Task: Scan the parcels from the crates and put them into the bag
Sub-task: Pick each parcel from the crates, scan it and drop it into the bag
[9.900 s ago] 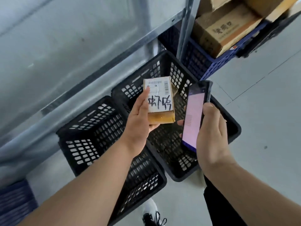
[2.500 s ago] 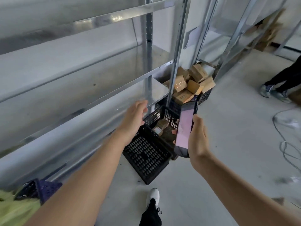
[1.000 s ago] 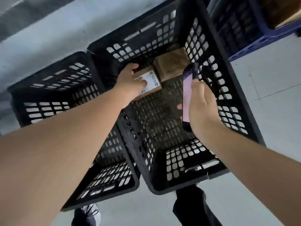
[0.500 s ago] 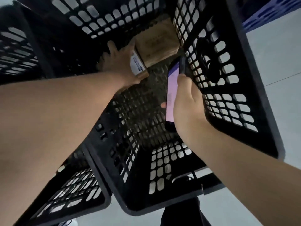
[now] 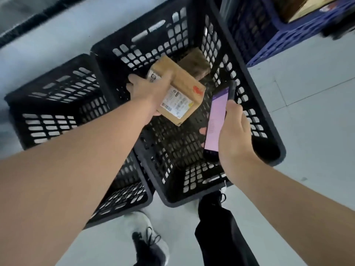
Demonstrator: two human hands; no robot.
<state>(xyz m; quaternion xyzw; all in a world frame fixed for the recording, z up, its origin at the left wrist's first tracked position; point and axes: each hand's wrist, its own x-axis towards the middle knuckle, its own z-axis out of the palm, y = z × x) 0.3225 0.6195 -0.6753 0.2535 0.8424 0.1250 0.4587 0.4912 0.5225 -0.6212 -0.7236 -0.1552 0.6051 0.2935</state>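
Half a second back the left hand [image 5: 148, 89] was down at the crate floor on a small labelled box; now that cardboard parcel [image 5: 179, 96] is up near rim height, lifted above the black crate [image 5: 269, 135] and tilted, its white shipping label [image 5: 176, 103] facing partly up and toward the phone. The left hand grips the parcel at its far end, thumb over the top face, fingers wrapped beneath. The right hand [image 5: 235, 139] is clamped round a phone [image 5: 217, 120] with a lit pink screen, held edge-on just beside the parcel, not touching it. A second brown parcel [image 5: 196, 63] lies in the crate's far corner. A second black crate [image 5: 63, 104] stands touching the first on its left side, and a blue crate [image 5: 269, 35] with cardboard boxes sits beyond. The bag is not in view.

Risks, as I judge them: the grip is one-handed and off-centre, so the parcel's free end could sag or slip and drop back into the crate. The label is blurred and angled away from the phone's back, so a scan may fail unless the parcel is turned square to the camera. The thumb lies close to the label's upper part and could cover a barcode. Phone and parcel are near enough to knock together.
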